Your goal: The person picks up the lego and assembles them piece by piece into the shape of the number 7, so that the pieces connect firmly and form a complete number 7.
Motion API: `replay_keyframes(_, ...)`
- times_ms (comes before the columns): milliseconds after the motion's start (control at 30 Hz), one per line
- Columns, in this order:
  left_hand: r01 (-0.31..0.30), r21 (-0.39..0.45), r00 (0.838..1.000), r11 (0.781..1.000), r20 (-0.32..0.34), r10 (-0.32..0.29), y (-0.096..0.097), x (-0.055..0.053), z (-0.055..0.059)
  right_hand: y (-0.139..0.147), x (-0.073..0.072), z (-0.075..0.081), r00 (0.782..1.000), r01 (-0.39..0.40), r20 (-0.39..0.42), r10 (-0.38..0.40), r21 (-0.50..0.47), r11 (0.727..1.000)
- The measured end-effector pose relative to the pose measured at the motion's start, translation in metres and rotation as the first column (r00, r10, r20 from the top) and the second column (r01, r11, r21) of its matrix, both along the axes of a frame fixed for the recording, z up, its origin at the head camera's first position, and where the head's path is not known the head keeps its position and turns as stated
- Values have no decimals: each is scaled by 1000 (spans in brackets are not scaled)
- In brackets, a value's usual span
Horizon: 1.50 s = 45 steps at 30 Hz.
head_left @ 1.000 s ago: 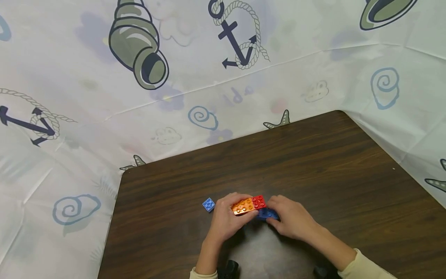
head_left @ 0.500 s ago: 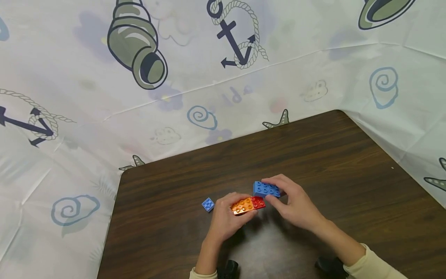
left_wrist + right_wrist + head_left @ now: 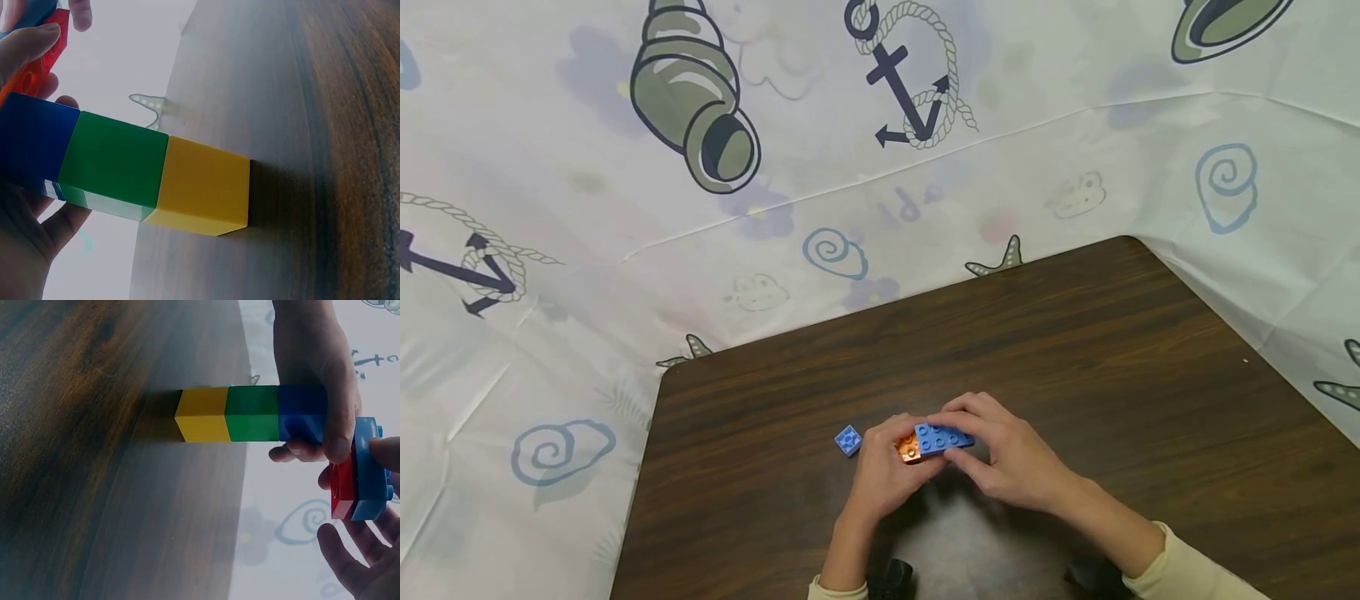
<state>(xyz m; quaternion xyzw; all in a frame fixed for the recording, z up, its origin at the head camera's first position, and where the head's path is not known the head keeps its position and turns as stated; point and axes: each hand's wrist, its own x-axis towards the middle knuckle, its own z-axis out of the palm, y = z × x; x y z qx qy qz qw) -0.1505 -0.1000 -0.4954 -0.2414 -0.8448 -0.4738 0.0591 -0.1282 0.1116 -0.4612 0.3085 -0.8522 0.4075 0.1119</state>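
Note:
My left hand grips a brick tower that stands on the table. From the base up, the tower is a yellow brick, a green brick and a dark blue brick. An orange brick and a red brick lie side by side above those. My right hand pinches a long blue brick and holds it flat on the red and orange layer, covering the red one from above. In the left wrist view the yellow brick meets the wood.
A small blue brick lies on the dark wooden table just left of my left hand. A white sheet printed with shells and anchors hangs behind and to both sides of the table.
My right hand lifted the long blue brick from beside the tower, carried it up and left, and now it sits over the red and orange bricks. The left hand stayed put.

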Motion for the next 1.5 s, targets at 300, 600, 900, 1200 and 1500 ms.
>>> replay_keyframes(300,0,-5,1000,1000,-3,0,1,0,1,0,-1,1,995,1,94,9,-99,995)
replay_keyframes(600,-2,-4,999,1000,33,2,2,0,1,-5,-9,8,877,211,475,-72,-245,946)
replay_keyframes(900,-2,-9,1000,1000,21,3,1,0,1,-4,-15,12,541,237,827,153,-324,916)
replay_keyframes(1200,-7,-19,999,1000,32,8,1,1,2,-13,-16,6,523,297,841,138,-331,896)
replay_keyframes(1500,-11,-15,1000,1000,22,11,1,1,1,-22,-13,-1,544,383,833,95,-348,856)
